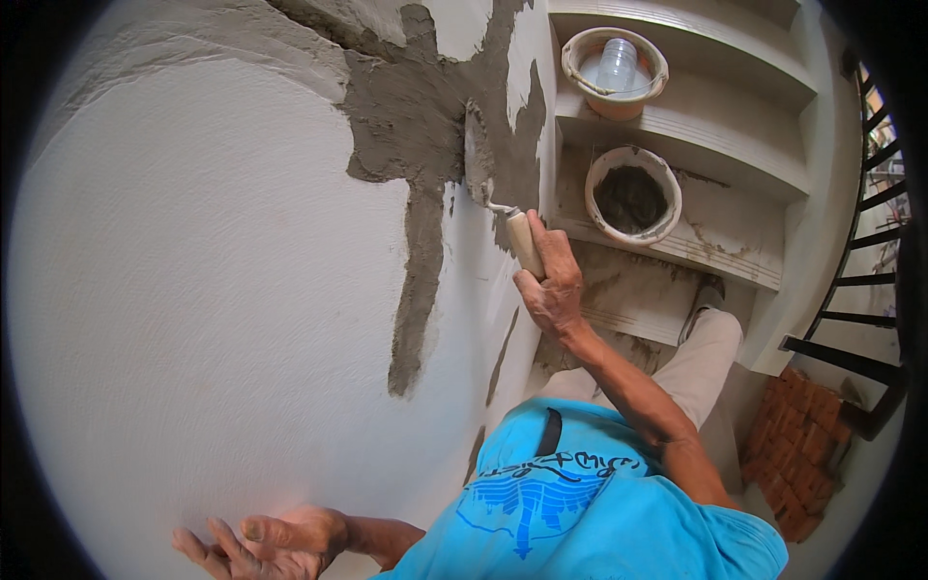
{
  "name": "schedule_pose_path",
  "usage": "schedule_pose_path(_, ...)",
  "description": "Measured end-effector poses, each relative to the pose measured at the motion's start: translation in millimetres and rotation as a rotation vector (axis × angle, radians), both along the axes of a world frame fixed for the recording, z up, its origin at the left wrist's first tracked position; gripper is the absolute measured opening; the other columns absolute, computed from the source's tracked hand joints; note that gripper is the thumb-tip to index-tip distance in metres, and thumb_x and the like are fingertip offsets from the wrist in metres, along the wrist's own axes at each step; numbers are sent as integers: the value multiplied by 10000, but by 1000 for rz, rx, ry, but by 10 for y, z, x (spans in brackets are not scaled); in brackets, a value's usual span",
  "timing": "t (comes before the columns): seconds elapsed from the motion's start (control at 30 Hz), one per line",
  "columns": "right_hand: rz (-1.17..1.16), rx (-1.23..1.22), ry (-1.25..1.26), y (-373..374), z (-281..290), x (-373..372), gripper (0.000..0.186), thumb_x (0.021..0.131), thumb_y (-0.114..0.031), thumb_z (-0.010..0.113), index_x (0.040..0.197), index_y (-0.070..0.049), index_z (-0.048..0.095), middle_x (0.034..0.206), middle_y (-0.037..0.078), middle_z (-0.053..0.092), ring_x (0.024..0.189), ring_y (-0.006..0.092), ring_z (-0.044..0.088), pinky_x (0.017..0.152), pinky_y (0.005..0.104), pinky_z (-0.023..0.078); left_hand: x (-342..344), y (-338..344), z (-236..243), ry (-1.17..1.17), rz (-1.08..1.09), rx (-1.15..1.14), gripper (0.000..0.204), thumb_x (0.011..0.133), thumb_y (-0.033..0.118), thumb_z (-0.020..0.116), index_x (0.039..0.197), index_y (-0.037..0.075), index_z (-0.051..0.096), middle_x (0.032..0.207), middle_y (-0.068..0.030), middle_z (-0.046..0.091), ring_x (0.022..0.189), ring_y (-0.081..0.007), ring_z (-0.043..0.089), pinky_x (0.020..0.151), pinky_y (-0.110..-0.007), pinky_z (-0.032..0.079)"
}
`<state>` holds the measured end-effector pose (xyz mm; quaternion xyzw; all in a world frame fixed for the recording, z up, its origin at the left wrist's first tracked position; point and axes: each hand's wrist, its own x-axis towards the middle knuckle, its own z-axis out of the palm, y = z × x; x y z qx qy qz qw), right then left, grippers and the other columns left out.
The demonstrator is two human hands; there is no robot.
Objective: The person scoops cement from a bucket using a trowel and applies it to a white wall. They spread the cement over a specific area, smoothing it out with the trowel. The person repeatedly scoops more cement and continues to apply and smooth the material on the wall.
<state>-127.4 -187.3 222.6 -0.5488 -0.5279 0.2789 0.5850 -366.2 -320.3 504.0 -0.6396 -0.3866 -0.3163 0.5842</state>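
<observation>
My right hand (553, 280) is closed round the wooden handle of a trowel (478, 159). The trowel's blade, smeared with mortar, lies at the right part of a patch of wet grey mortar (401, 116) on the white wall (222, 271). From that patch a strip of mortar runs down the wall toward me. At the lower left my left hand (280, 543) is held out near the wall with its fingers apart and nothing in it.
A bucket of dark mortar (673, 184) stands on a stair step to the right. One step higher sits another bucket (654, 89) with a clear plastic container (617, 66) in it. Black railing (860, 280) edges the stairs; red bricks (795, 445) are stacked at lower right.
</observation>
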Motion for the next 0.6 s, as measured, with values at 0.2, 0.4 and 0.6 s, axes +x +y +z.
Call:
schedule_pose_path(0.2,47,102,-90,-289,-77,-139,859,690,35,636,1529,-58,478,1052,158,573,909,318,614,797,419,541,36,32,-26,-25,-8,16,127,1004,20,628,904,56,696,1247,-258,653,1348,-454,556,1079,-731,436)
schedule_pose_path(0.4,23,-27,-8,-247,-18,-67,833,722,16,639,1535,-49,469,1043,165,565,928,319,592,852,425,514,14,8,-49,-35,8,10,114,998,0,614,925,27,697,1232,-232,654,1348,-453,557,1096,-736,416)
schedule_pose_path(0.6,46,-31,-23,-107,-22,-95,836,728,-7,652,1540,-28,453,1030,164,552,899,311,571,844,431,503,-65,-6,-52,-39,-89,-18,129,1000,1,601,1044,7,723,1265,-228,639,1357,-442,552,1125,-723,395)
